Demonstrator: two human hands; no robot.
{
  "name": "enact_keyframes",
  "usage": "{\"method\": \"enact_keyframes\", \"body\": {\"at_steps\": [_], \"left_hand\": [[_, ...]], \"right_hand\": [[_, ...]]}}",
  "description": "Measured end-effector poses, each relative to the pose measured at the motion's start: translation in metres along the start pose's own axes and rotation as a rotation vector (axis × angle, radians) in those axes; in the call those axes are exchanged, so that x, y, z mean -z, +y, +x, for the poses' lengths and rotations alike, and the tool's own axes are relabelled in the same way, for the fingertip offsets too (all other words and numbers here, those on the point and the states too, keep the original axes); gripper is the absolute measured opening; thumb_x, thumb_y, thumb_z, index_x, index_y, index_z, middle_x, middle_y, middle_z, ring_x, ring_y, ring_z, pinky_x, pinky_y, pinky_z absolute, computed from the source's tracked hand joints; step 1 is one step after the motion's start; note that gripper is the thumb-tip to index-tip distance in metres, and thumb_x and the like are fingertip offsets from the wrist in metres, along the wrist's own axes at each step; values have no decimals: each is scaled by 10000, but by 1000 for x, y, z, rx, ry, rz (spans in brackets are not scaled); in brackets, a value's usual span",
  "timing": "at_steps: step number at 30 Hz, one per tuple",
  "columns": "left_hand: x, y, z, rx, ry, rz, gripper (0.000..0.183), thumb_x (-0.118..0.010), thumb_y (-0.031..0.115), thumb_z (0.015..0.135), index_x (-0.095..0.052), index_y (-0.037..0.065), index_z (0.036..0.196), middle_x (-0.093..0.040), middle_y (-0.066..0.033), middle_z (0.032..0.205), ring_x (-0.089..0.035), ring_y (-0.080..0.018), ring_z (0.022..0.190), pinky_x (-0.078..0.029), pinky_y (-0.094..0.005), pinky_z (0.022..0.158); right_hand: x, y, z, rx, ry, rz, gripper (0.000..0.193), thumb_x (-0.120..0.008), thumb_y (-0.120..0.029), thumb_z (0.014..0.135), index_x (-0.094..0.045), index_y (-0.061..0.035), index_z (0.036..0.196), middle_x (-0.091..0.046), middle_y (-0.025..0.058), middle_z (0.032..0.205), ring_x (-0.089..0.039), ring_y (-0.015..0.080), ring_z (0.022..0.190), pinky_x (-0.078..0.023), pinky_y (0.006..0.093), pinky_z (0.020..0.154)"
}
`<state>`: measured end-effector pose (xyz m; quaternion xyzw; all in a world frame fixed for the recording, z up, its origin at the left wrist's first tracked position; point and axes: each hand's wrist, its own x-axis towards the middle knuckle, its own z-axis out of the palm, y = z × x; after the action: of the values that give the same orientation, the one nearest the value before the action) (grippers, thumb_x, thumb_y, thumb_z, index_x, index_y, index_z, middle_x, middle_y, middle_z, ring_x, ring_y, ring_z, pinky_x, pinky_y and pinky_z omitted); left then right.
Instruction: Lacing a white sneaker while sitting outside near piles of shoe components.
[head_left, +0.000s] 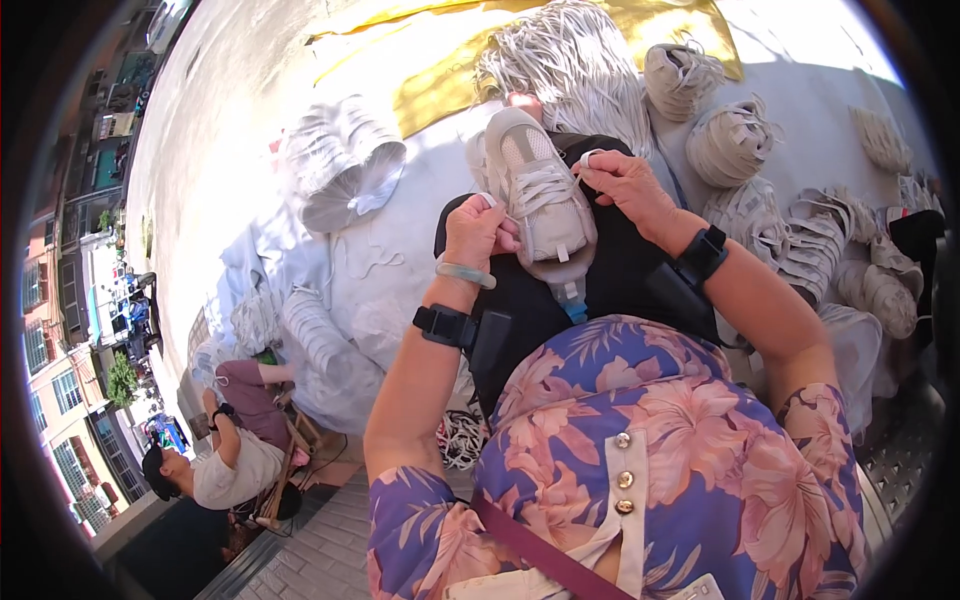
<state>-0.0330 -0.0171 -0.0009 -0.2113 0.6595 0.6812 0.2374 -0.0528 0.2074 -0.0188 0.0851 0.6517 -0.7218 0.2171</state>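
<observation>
Head view shows me a pale shoe [536, 205] on black trousers [640, 255], toe outward, probably so its laces [548, 186] face the wearer. The right hand [622, 188] seems to pinch one; the left hand [474, 232] curls alongside, its grip unclear to me. White strands [575, 70] lie beyond, perhaps for easy reach.

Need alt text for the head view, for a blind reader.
A pale shoe sits over a person's lap, their right hand pinching its lace and their left hand curled beside it. Pale laces lie heaped beyond, more shoes are piled at right, and another person sits at lower left.
</observation>
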Motion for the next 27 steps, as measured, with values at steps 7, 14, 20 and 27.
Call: {"method": "enact_keyframes", "body": {"at_steps": [7,14,20,27], "left_hand": [[0,-7,-20,-29,42,-69,67,-557,93,837,-532,34,816,-548,-36,605,-472,-61,409,-499,-238,439],[-2,-18,-27,-86,70,-207,60,-562,79,835,-533,43,873,-571,-46,651,-512,-73,450,-522,-243,484],[-4,-21,-24,-78,69,-230,83,-574,94,835,-551,42,896,-589,-48,670,-533,-75,466,-526,-243,493],[-7,-24,-24,-82,85,-194,87,-582,106,833,-552,48,891,-571,-31,644,-504,-62,445,-500,-223,460]], "right_hand": [[7,17,-2,6,29,135,136,-611,-175,848,-621,-59,917,-568,-37,739,-502,29,625,-431,178,559],[-2,21,1,113,111,178,50,-612,-61,803,-583,-44,766,-533,-32,631,-466,25,547,-400,176,493],[-8,25,3,194,156,69,64,-611,-45,778,-567,-37,732,-512,-40,604,-446,26,535,-381,187,477],[-10,23,4,212,207,-30,66,-612,-45,764,-563,-30,722,-502,-39,588,-437,31,539,-371,199,482]]}}
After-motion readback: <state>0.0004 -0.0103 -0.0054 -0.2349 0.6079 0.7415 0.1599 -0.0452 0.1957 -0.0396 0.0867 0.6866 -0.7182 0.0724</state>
